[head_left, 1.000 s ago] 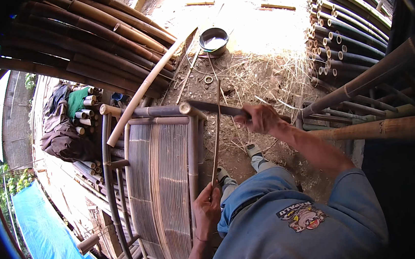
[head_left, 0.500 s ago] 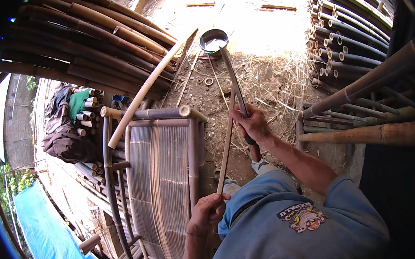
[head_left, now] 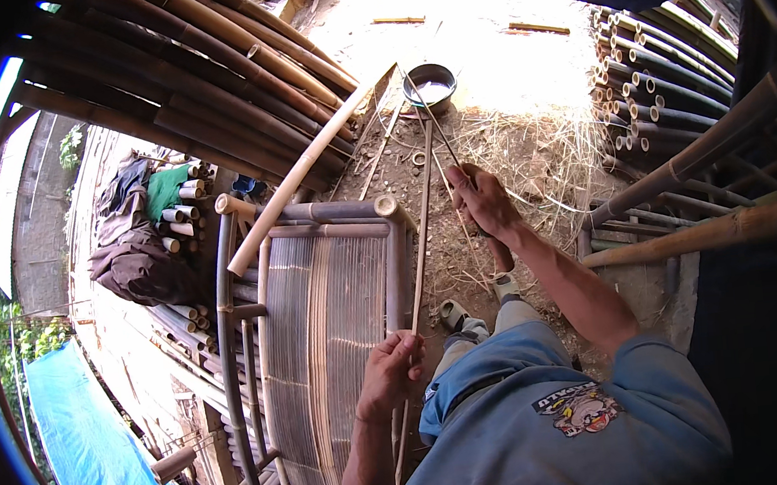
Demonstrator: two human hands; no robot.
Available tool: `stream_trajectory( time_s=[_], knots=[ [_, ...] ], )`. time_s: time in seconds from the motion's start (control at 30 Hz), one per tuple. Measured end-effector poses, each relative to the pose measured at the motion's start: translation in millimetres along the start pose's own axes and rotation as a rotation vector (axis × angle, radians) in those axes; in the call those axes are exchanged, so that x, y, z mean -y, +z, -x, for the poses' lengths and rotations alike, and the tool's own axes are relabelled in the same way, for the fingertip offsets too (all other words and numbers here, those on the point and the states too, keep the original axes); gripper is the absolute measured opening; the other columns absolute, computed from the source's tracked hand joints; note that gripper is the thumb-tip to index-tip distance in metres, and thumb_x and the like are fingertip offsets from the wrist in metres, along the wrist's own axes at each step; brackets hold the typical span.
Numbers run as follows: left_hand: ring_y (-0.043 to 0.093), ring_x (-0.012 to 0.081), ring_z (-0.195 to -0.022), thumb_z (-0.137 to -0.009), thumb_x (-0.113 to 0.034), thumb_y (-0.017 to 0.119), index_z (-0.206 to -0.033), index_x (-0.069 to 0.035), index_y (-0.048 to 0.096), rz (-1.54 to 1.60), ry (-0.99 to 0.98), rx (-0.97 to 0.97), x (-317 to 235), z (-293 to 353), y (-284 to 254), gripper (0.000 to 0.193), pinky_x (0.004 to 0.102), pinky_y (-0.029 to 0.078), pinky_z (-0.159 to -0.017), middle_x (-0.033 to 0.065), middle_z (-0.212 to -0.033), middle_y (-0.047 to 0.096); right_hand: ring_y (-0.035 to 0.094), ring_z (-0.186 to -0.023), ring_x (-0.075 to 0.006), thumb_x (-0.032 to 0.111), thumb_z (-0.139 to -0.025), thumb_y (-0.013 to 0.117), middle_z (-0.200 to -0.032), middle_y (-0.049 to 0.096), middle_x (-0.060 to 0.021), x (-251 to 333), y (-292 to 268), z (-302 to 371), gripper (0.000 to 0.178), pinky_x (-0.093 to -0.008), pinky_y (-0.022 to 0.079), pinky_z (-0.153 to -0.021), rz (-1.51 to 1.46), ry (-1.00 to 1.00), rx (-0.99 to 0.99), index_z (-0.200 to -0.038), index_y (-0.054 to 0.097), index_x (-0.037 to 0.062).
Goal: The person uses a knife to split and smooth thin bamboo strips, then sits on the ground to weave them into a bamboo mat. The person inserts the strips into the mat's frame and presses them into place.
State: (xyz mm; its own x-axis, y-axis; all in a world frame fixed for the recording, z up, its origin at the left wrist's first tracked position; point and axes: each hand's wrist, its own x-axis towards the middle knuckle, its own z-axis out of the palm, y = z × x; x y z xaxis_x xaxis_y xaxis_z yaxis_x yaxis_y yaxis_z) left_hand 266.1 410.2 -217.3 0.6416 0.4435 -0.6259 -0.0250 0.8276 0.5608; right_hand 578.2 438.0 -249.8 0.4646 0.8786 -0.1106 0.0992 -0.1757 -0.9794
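My left hand (head_left: 391, 372) is closed around a long, thin bamboo strip (head_left: 423, 230), low in front of my body. The strip slants upward away from me, and its tail hangs below the fist toward the lower edge. My right hand (head_left: 484, 202) grips the handle of a long knife (head_left: 447, 145), farther out and to the right. Its narrow blade, seen nearly edge-on, points up and to the left past the strip's far end. Blade and strip look apart there, though I cannot tell how far.
A bamboo bench (head_left: 386, 208) with a slatted top stands at my left; a pale bamboo pole (head_left: 300, 181) leans across it. Ahead sits a dark basin (head_left: 450, 85). Bamboo poles (head_left: 650, 113) are stacked at right, others (head_left: 179, 67) at upper left. Shavings (head_left: 527, 138) litter the ground.
My right hand has turned the knife, so its blade now tips left and shows thinner, away from the strip. The strip's tail now shows below my left fist.
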Motion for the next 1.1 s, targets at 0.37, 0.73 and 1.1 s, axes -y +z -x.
stream_trajectory(
  time_s=[0.37, 0.73, 1.1],
  knots=[
    [0.036, -0.0010, -0.047, -0.099, -0.018, 0.055, -0.134, -0.003, 0.051, -0.206, 0.196, -0.079, -39, 16, 5, 0.039, 0.0145, 0.026, -0.039, -0.0002, -0.074, 0.056, 0.067, -0.061, -0.0306, 0.068, -0.091, 0.041, -0.069, 0.064, -0.0139, 13, 63, 73, 0.064, -0.0411, 0.056, -0.058, 0.847, -0.489, 0.095, -0.088, 0.056, 0.0057],
    [0.038, 0.0014, -0.051, -0.098, -0.022, 0.058, -0.135, -0.004, 0.052, -0.230, 0.141, 0.008, -5, 53, 1, 0.042, 0.0166, 0.027, -0.043, -0.0039, -0.071, 0.051, 0.040, -0.041, -0.0111, 0.075, -0.090, 0.028, -0.054, 0.044, 0.0026, -18, 6, 17, 0.069, -0.0343, 0.039, -0.036, 0.470, 0.026, -0.202, -0.077, 0.053, 0.0131],
    [0.043, 0.0012, -0.060, -0.098, -0.027, 0.056, -0.131, 0.000, 0.056, -0.483, 0.155, 0.041, -23, 18, -5, 0.042, 0.0169, 0.034, -0.050, -0.0040, -0.072, 0.051, 0.050, -0.048, -0.0086, 0.061, -0.091, 0.051, -0.080, 0.062, -0.0044, -21, 25, 66, 0.062, -0.0265, 0.045, -0.046, -0.879, 0.345, -0.103, -0.108, 0.054, 0.0017]
  ],
)
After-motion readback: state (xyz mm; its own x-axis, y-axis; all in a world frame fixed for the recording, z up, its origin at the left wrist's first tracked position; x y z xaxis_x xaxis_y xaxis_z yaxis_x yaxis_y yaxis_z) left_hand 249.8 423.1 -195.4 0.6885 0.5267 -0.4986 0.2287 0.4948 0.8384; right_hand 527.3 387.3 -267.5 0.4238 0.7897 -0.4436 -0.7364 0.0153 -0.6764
